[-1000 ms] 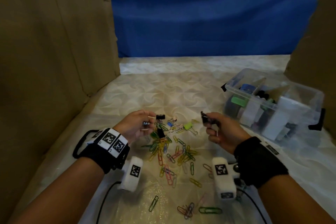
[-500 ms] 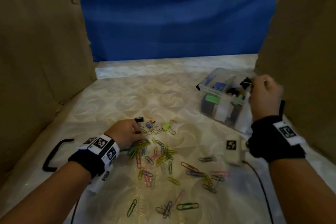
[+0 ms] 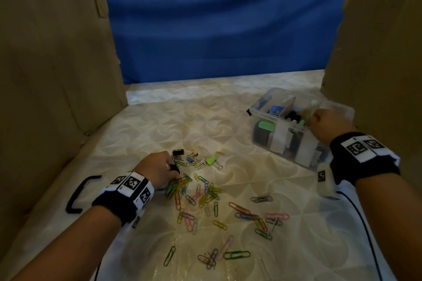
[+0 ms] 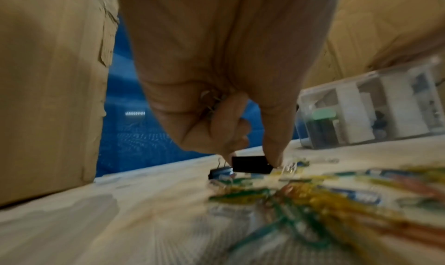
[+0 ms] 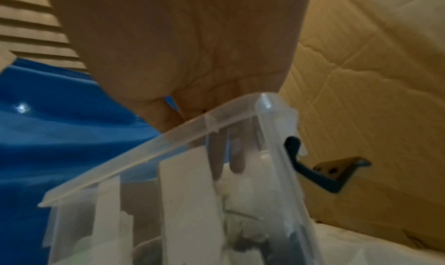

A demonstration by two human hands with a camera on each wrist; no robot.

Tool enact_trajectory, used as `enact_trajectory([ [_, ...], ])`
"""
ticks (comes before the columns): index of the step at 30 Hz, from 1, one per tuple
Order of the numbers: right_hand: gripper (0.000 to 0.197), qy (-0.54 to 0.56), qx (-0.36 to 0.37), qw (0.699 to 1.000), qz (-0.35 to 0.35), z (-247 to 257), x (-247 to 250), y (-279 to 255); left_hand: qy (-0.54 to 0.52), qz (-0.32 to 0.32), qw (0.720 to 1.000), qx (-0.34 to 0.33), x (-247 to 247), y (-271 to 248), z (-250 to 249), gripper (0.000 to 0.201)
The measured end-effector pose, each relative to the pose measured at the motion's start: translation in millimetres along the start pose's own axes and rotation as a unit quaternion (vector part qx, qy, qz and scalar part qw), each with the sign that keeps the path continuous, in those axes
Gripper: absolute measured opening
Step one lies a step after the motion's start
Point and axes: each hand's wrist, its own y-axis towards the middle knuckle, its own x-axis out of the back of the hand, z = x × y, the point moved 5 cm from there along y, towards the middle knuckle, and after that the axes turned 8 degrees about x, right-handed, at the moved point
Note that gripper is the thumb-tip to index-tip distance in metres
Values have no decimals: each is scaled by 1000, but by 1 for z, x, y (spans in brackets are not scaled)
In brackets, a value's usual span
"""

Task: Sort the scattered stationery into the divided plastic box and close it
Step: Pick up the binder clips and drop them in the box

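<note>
Left wrist view: left hand (image 4: 216, 79) pinches black clip (image 4: 251, 164); right hand (image 3: 328, 124), fingers dipped inside box (image 3: 262, 141), grasp unclear; next, carry clip over

Black binder clip (image 4: 251, 164), blue backdrop (image 3: 219, 25)

Cardboard walls (image 3: 52, 57) flank a blue cloth backdrop (image 3: 217, 25) behind quilted bedding (image 3: 159, 125).

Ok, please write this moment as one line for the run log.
left hand: pinches black binder clip | right hand: fingers in plastic box, contents unseen | paper clips: scattered | lid: off
</note>
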Motion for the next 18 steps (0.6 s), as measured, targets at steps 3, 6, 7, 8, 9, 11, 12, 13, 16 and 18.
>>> enact_trajectory([
  [3,34,16,12,981,-191,-34,13,-7,-27,-21,999,-27,8,-21,-2,36],
  [6,43,93,-39,981,-164,-71,-5,-6,-41,-17,996,-78,10,-48,-22,34],
  [7,50,152,-47,976,-151,-80,-13,-3,-44,-9,994,-98,10,-58,-33,34],
  [8,56,202,-44,965,-161,-86,-19,-2,-51,0,992,-116,8,-66,-46,32],
  [9,59,234,-36,955,-176,-89,-22,-2,-59,9,989,-135,7,-73,-62,31],
  [11,59,289,-12,937,-195,-86,-27,-3,-68,20,983,-172,6,-80,-98,30],
  [12,57,311,-9,931,-193,-84,-28,-5,-68,21,979,-191,5,-82,-119,31],
  [13,52,321,-12,930,-181,-82,-28,-8,-71,19,975,-210,6,-83,-143,31],
  [16,48,318,-11,932,-173,-84,-36,-8,-82,-4,961,-266,13,-77,-217,32],
  [18,47,335,0,925,-178,-85,-39,-6,-71,-18,954,-289,16,-67,-265,31],
])
